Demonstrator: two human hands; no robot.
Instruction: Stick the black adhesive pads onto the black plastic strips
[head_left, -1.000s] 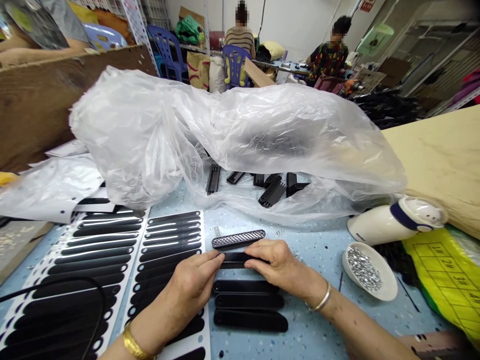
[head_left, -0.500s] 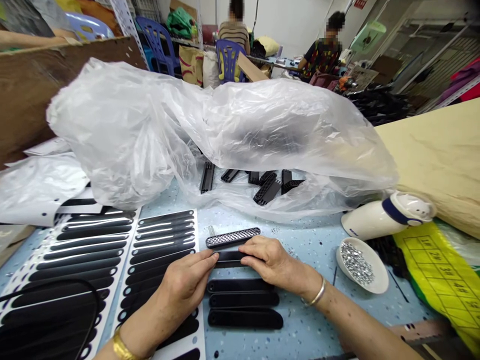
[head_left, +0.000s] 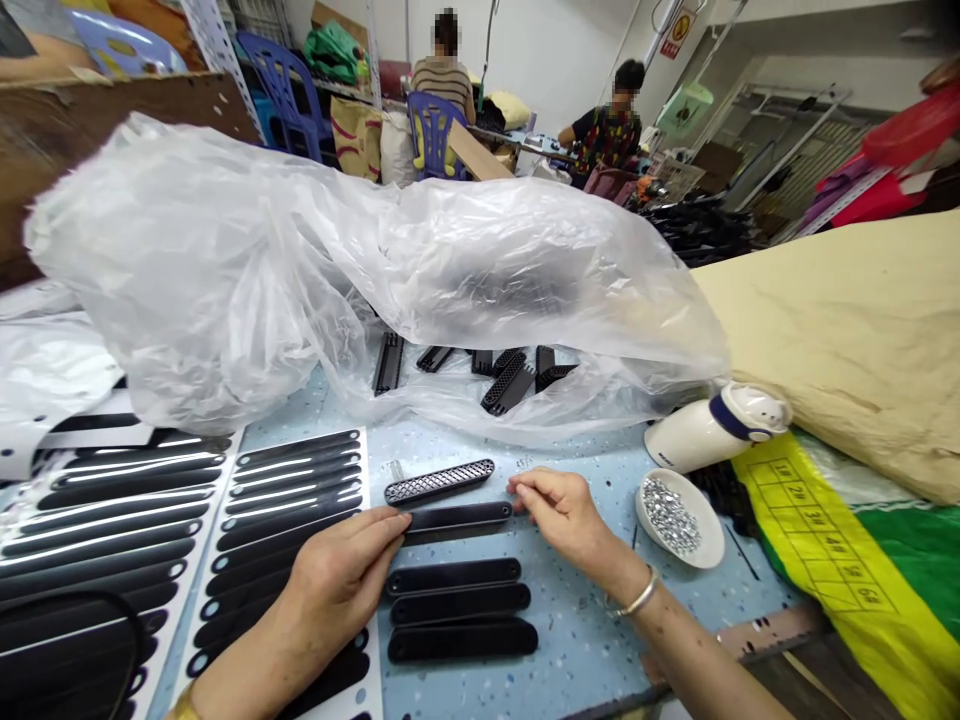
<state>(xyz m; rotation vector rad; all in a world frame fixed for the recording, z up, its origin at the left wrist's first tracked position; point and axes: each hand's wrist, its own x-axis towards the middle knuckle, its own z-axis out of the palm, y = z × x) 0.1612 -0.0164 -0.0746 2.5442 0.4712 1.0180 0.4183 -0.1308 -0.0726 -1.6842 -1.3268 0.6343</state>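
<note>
Left hand point(head_left: 337, 580) and right hand point(head_left: 561, 512) pinching opposite ends of a black strip point(head_left: 457, 519) flat on the blue counter point(head_left: 592, 640), fingertips closed on it, strip's ends hidden, mesh piece point(head_left: 439, 481) just behind, bag point(head_left: 360, 270) veiling further parts.

Hands at work: 2, left hand point(head_left: 337, 580) and right hand point(head_left: 562, 512)
Smooth black strips on the table: 4 point(head_left: 459, 520)
Perforated black strips lying loose: 1 point(head_left: 439, 482)
White backing sheets: 2 point(head_left: 289, 540)
Bowls of rhinestones: 1 point(head_left: 679, 520)
Clear plastic bags: 1 point(head_left: 375, 270)
People in the background: 2 point(head_left: 444, 75)
</note>
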